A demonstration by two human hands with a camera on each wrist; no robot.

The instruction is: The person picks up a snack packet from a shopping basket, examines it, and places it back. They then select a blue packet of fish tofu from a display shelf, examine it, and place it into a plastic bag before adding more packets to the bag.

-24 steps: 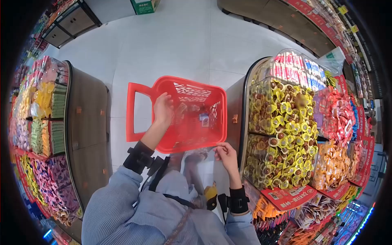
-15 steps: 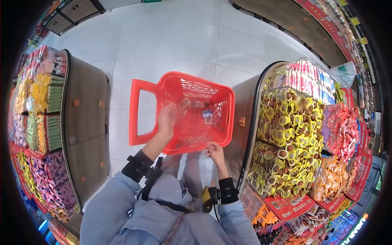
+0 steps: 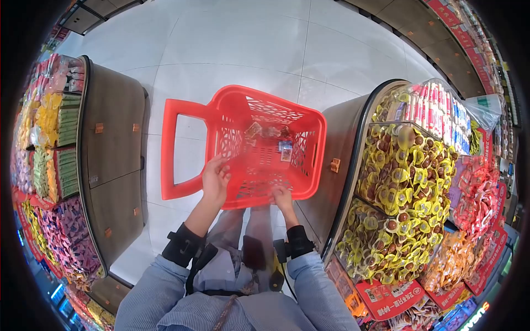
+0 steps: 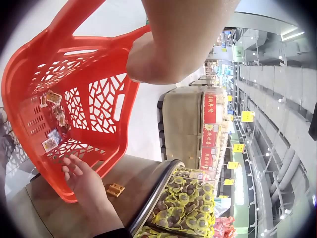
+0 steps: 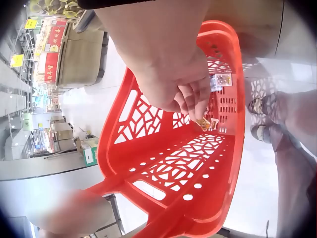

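A red shopping basket (image 3: 322, 160) with a cut-out wall pattern sits in front of me, its looped handle (image 3: 168, 149) out to the left. Small wrapped packets (image 3: 254, 131) and a white-and-blue pack (image 3: 285, 151) lie at its bottom. My left hand (image 3: 215, 179) is at the near left corner, between handle and basket opening, fingers loosely bent with nothing in them. Over the near rim hangs my right hand (image 3: 282, 197), its relaxed fingers (image 5: 200, 101) pointing into the basket in the right wrist view. It holds nothing visible.
At right, a display counter (image 3: 342, 143) carries bins of yellow-wrapped chocolate balls (image 3: 403, 171). Another counter (image 3: 113, 143) with bagged sweets (image 3: 52, 121) flanks the left. Pale tiled floor (image 3: 237, 49) stretches ahead. My legs (image 5: 292, 144) are close behind the basket.
My left hand has drawn back toward me from the basket's upper left rim. My right hand has shifted left, over the near rim. The basket appears slightly larger in the head view.
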